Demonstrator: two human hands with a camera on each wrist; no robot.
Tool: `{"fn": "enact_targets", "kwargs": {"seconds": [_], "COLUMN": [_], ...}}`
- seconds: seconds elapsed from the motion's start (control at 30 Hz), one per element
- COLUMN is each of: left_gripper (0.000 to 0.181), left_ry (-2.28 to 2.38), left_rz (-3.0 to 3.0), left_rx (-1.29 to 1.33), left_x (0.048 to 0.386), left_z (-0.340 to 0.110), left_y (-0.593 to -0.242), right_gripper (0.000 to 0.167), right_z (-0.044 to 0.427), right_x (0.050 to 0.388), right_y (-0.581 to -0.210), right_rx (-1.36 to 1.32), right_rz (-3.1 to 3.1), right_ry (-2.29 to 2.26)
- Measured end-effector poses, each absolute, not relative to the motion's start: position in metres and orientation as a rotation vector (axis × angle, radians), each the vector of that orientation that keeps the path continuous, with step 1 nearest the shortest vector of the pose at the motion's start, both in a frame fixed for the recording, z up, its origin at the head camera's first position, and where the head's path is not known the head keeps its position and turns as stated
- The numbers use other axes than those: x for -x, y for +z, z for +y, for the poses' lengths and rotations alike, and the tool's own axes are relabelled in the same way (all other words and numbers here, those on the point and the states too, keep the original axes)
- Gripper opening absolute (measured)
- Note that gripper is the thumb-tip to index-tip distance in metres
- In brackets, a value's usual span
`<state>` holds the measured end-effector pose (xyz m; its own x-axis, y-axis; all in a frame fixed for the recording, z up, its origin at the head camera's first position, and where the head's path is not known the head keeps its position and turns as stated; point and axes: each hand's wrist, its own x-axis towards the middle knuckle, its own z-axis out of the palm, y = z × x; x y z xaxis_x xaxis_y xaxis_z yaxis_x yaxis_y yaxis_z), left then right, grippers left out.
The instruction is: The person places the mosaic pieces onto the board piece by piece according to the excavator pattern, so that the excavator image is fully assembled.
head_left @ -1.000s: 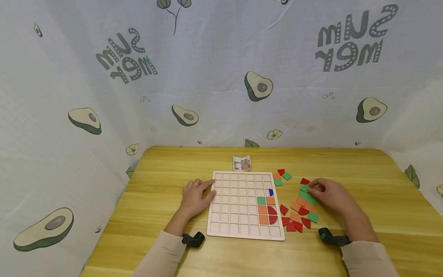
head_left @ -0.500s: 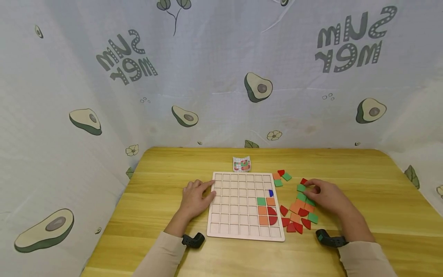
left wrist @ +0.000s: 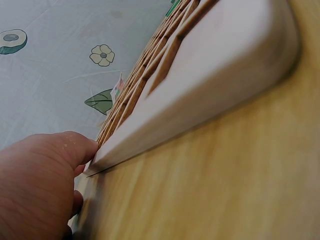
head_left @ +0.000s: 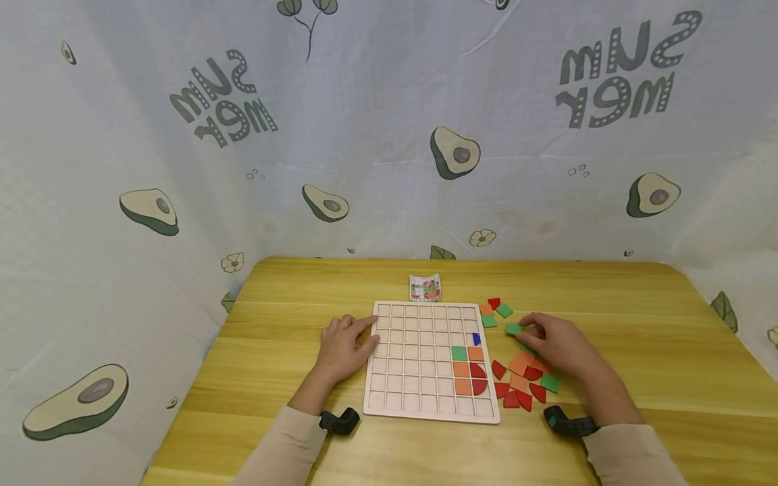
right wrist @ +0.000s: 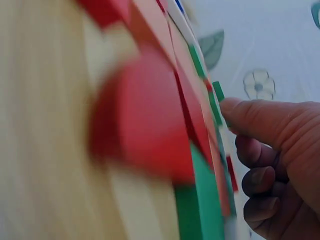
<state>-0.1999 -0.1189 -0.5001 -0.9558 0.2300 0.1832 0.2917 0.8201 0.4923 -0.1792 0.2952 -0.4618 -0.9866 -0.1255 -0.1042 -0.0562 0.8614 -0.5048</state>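
Observation:
A pale wooden grid board (head_left: 413, 412) lies on the table; in its right-hand cells sit a green square (head_left: 458, 353), several orange squares (head_left: 463, 387), red quarter-circle pieces (head_left: 479, 387) and a blue piece (head_left: 476, 339). My left hand (head_left: 342, 347) rests at the board's left edge, thumb and index finger touching it; in the left wrist view the thumb lies against the rim. My right hand (head_left: 556, 343) pinches a green square tile (head_left: 513, 329) between thumb and fingers, above the upper end of a loose pile. The right wrist view shows that tile edge-on at the thumb tip.
Loose red, orange and green pieces (head_left: 519, 382) are heaped right of the board, partly under my right hand. A smaller group (head_left: 489, 320) lies by the board's upper right corner. Behind the board stands a curled pattern card (head_left: 425, 288). A printed curtain (head_left: 389, 135) hangs behind the table.
My right hand has moved left, toward the board, drawing the green tile away from the pile. The left hand and the board have stayed in place.

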Motion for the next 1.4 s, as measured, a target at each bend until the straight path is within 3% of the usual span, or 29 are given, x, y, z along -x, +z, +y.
{"fn": "enact_targets", "kwargs": {"seconds": [0.6,1.4], "left_gripper": [0.043,0.043], "left_ry": [-0.786,-0.782], "left_rz": [-2.873,-2.87], "left_rx": [0.418,0.427], "left_x": [0.201,0.2], "left_z": [-0.119,-0.12], "left_y": [-0.504,-0.504], "right_gripper": [0.029,0.028], "right_z": [0.224,0.204], "right_x": [0.173,0.179], "right_y": [-0.453,-0.467], "right_rx": [0.352,0.346], "right_rz": [2.85,2.914], "right_ry": [-0.786,-0.809]}}
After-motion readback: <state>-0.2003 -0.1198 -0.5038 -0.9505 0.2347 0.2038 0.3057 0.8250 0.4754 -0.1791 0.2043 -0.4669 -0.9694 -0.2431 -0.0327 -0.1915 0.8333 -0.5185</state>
